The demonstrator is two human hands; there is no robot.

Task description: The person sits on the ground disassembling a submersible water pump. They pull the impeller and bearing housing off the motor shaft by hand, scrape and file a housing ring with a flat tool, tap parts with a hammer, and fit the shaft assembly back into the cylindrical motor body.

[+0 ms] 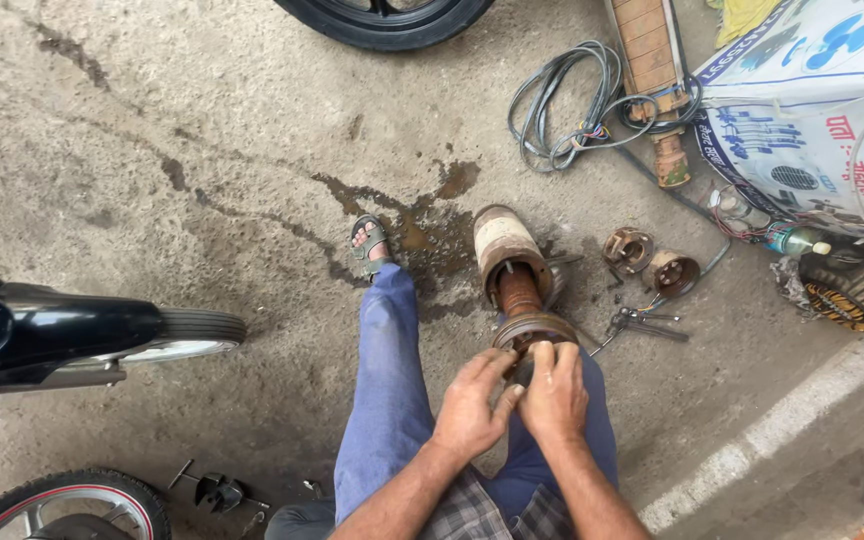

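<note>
The person sits on a stained concrete floor [202, 180] and both hands meet at the near end of a rusty motor rotor [518, 290], which lies just right of the centre of the view, between the legs in blue trousers [384, 400]. The left hand [470, 408] is closed with curled fingers against the round end plate [534, 331] of the rotor, and the right hand [555, 393] presses its fingers on the same plate from the 3 o'clock side; the two hands touch each other. What exactly the fingertips pinch is hidden, so I cannot tell if they hold a small part. The far end of the rotor carries a pale cylindrical housing [503, 243], pointing to 12 o'clock. At 11 o'clock from it a foot in a grey sandal [369, 246] rests beside a dark wet stain. At 2 o'clock from the hands lie two round rusty caps [652, 262], and near them, at 3 o'clock, a pair of pliers [640, 324]. Farther at 1 o'clock there is a coil of grey cable [567, 105] next to a long rusty pump body [652, 70]. At 9 o'clock stands a black motorcycle [42, 335] with its tyre, and another tyre [382, 18] shows at 12 o'clock, at the top edge.
</note>
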